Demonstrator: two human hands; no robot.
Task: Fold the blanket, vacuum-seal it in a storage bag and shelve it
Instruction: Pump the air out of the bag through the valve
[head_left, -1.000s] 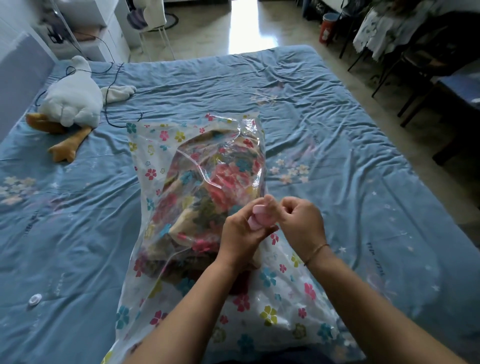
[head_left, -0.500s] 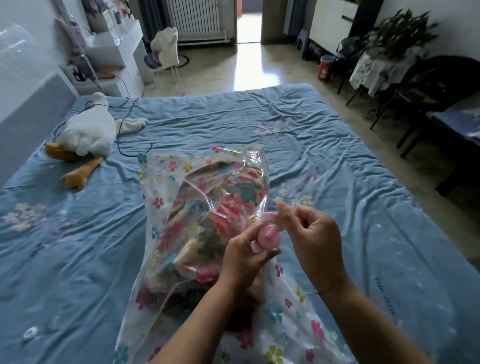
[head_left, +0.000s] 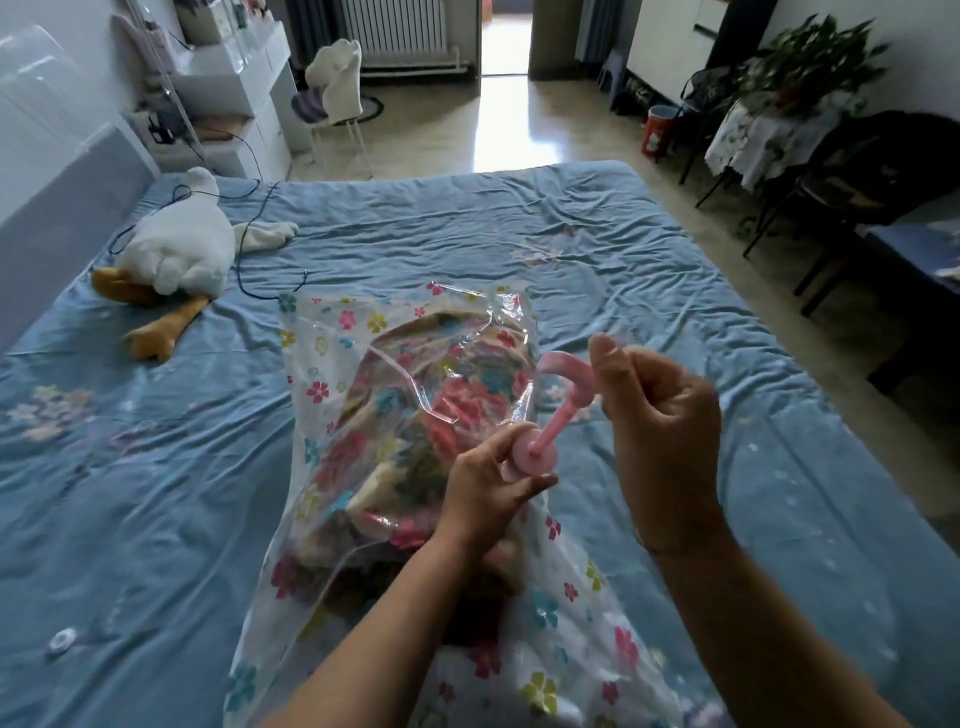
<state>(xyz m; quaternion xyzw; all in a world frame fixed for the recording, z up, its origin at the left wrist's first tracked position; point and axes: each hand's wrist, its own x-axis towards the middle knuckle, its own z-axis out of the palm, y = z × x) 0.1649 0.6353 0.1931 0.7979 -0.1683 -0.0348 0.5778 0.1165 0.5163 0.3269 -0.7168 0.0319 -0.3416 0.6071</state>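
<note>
Head view: pinches pink valve (head_left: 532, 458) of storage bag (head_left: 332, 374) in left fingers (head_left: 524, 486), holds tethered cap (head_left: 565, 366) stretched toward 1 o'clock in curled right fingers (head_left: 618, 374).

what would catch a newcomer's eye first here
The flower-printed storage bag with the bright blanket inside lies on the blue bed. Over it, the left hand holds a pink valve while the right hand holds its flipped-up cap. A white plush goose lies far left.
</note>
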